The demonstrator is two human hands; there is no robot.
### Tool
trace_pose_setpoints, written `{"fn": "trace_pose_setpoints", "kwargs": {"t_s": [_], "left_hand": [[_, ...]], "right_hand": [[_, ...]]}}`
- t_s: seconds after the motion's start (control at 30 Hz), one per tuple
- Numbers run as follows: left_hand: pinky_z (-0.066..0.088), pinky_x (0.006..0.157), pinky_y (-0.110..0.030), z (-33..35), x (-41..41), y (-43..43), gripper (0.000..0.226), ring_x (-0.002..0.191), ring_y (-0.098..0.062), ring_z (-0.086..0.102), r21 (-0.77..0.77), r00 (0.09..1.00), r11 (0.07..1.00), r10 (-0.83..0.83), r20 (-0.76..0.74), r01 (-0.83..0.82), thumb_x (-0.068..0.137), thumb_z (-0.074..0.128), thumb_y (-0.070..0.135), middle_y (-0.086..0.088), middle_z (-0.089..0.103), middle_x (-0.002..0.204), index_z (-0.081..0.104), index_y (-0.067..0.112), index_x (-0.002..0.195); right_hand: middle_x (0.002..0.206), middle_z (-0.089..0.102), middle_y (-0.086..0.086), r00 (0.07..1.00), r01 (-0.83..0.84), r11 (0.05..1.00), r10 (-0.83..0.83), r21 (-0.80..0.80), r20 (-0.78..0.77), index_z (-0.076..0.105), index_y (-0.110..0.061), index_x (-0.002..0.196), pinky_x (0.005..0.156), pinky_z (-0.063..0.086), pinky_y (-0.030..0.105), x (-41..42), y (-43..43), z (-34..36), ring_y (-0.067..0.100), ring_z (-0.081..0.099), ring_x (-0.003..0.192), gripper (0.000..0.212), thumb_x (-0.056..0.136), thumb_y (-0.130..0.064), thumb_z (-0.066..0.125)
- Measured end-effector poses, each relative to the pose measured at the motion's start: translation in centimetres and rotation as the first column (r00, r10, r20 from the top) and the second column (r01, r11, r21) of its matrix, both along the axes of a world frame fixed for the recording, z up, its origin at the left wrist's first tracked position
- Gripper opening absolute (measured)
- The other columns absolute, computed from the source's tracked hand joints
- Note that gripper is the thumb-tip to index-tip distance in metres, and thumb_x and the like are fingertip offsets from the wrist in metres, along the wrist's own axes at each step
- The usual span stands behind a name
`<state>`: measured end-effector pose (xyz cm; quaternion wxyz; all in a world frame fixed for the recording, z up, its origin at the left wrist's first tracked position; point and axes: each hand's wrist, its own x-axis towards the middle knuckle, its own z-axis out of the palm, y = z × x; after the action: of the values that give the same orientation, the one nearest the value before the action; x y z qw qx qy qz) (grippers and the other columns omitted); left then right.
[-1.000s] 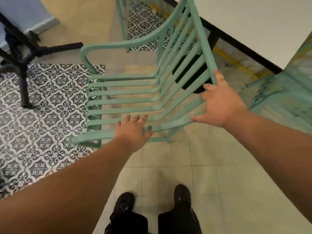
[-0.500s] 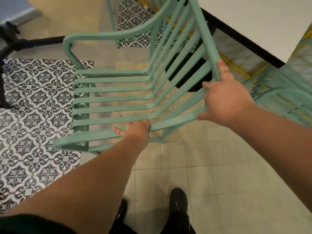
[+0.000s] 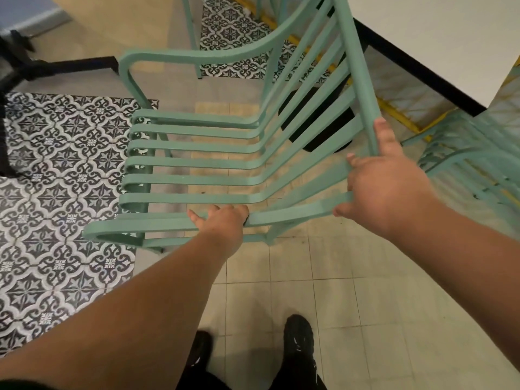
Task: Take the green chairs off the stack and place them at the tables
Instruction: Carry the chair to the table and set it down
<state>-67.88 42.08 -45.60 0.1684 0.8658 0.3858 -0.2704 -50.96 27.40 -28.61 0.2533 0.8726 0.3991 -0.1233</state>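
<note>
Nearest the viewer, black shoes [image 3: 299,337] stand on plain pale floor tiles [image 3: 337,291], feet set apart, probably for balance under load.

The left hand [image 3: 222,220] is closed over the near armrest of the mint-green slatted metal chair [image 3: 197,161], fingers curled over the bar. The right hand [image 3: 385,187] wraps the lower end of the backrest frame, thumb lying up along the upright. Two spaced holds on opposite parts of the frame likely let the person steer the chair without it twisting.

The chair sits tilted, its back toward the white-topped table with black edge [image 3: 422,46]; whether its legs touch the floor cannot be told. It is just beside the table, so placement appears nearly complete.

Right of it, another green slatted chair [image 3: 472,164] is already at the table. Patterned black-and-white tiles [image 3: 56,153] lie left.
</note>
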Motion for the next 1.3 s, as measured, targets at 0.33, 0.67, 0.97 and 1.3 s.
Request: {"fn": "trace_pose_setpoints", "kwargs": {"t_s": [0.33, 0.67, 0.97, 1.3], "left_hand": [[0.007, 0.111, -0.079, -0.2, -4.7, 5.1, 0.044, 0.135, -0.033, 0.037, 0.065, 0.984, 0.983, -0.175, 0.046, 0.172, 0.093, 0.050, 0.003, 0.000, 0.055, 0.125, 0.050, 0.031, 0.126], [0.006, 0.111, -0.077, -1.3, -6.4, 9.2, 0.030, 0.130, -0.027, 0.042, 0.069, 0.961, 0.966, -0.256, 0.102, 0.250, 0.092, 0.052, 0.014, 0.009, 0.054, 0.105, 0.057, 0.036, 0.113], [0.009, 0.113, -0.073, -1.8, -7.1, 13.3, 0.028, 0.126, -0.021, 0.045, 0.138, 0.943, 0.941, -0.322, 0.080, 0.309, 0.089, 0.059, 0.023, 0.015, 0.046, 0.097, 0.060, 0.039, 0.112], [0.007, 0.114, -0.074, -1.6, -6.8, 13.0, 0.028, 0.130, -0.021, 0.043, 0.149, 0.947, 0.944, -0.308, 0.091, 0.293, 0.088, 0.062, 0.025, 0.014, 0.048, 0.099, 0.060, 0.038, 0.112]], "right_hand": [[0.134, 0.059, 0.008, 0.992, -0.120, 0.992, 0.120, 0.029, -0.030, 0.069, -0.020, 0.111, 0.123, 0.020, 0.050, -6.5, -0.1, -0.5, 0.051, -0.009, 0.150, 0.042, 0.095, -0.055, 0.055], [0.088, 0.043, 0.006, 0.974, -0.224, 0.974, 0.224, -0.031, -0.016, 0.064, -0.015, 0.101, 0.121, 0.003, 0.066, -9.6, 2.0, 0.5, 0.062, 0.015, 0.142, 0.033, 0.101, -0.043, 0.047], [0.074, 0.032, 0.011, 0.972, -0.188, 0.978, 0.198, 0.088, -0.124, 0.025, -0.010, 0.070, 0.117, 0.003, 0.073, -12.4, 4.3, 0.8, 0.066, 0.010, 0.138, 0.027, 0.091, -0.015, 0.040], [0.092, 0.045, 0.012, 0.977, -0.164, 0.981, 0.176, 0.098, -0.121, 0.063, -0.009, 0.107, 0.117, -0.001, 0.073, -12.2, 4.0, 0.0, 0.064, 0.014, 0.140, 0.031, 0.100, -0.029, 0.041]]}}
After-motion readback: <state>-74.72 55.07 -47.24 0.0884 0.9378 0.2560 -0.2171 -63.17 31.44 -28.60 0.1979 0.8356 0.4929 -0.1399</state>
